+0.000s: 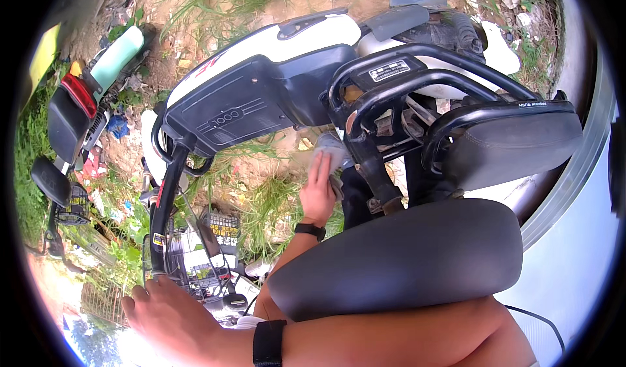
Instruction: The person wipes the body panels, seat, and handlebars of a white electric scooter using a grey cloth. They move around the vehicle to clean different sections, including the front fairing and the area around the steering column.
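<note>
My left hand [318,195], with a black band at the wrist, reaches down between the scooter's frame and its long dark seat [401,259]. Its fingers lie over a grey cloth [330,151], and a fold shows beside the palm. At the lower left, my right hand [168,313] is curled at the end of a black metal tube [168,195] of the electric scooter; its thumb is hidden. My right forearm crosses over the left one. A dark footboard [230,112] with white side trim, black tubular rails [445,76] and a second padded seat [518,147] belong to the scooter.
Another scooter with a mint-green fender [117,56] and a red tail light [79,95] stands at the left. A wire basket [195,264] is near my right hand. Grass, soil and litter cover the ground. A pale metal edge [567,186] runs along the right.
</note>
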Tool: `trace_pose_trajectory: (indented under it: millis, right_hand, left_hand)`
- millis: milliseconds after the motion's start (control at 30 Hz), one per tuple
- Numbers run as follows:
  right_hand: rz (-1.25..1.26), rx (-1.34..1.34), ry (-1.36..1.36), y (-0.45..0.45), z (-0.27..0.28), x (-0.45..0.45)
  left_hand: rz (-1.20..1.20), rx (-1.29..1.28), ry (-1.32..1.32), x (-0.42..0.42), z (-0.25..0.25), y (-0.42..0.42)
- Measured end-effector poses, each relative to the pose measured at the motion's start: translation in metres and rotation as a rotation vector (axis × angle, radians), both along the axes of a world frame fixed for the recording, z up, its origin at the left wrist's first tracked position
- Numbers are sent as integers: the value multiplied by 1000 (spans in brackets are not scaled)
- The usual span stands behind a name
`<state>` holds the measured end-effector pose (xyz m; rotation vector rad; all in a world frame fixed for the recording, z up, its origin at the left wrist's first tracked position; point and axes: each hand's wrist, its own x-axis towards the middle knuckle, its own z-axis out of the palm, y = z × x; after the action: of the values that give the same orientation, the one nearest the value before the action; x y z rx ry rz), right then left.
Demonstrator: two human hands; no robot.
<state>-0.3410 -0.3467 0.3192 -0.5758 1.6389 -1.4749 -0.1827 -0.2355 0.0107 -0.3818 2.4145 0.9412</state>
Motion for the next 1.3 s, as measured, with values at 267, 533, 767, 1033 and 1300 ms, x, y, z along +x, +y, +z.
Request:
trace_pose_trajectory:
  millis: [267,533,767,1033,1300]
  right_hand:
    - [-205,-2,100,13,-1,2]
    - [-82,-50,141,37,-7,-21]
    - [-244,18,140,48,-2,-26]
    - [-158,59,57,4,5,-11]
    - [-132,68,115,54,-4,-40]
  left_hand:
    - [232,-148,564,-217,36,-80]
    - [-528,-23,378,-297,9,-53]
    - [-469,217,338,-269,19,-65]
    - [-362,132,429,-184,8,-81]
    - [-163,160,134,-40,-3,-49]
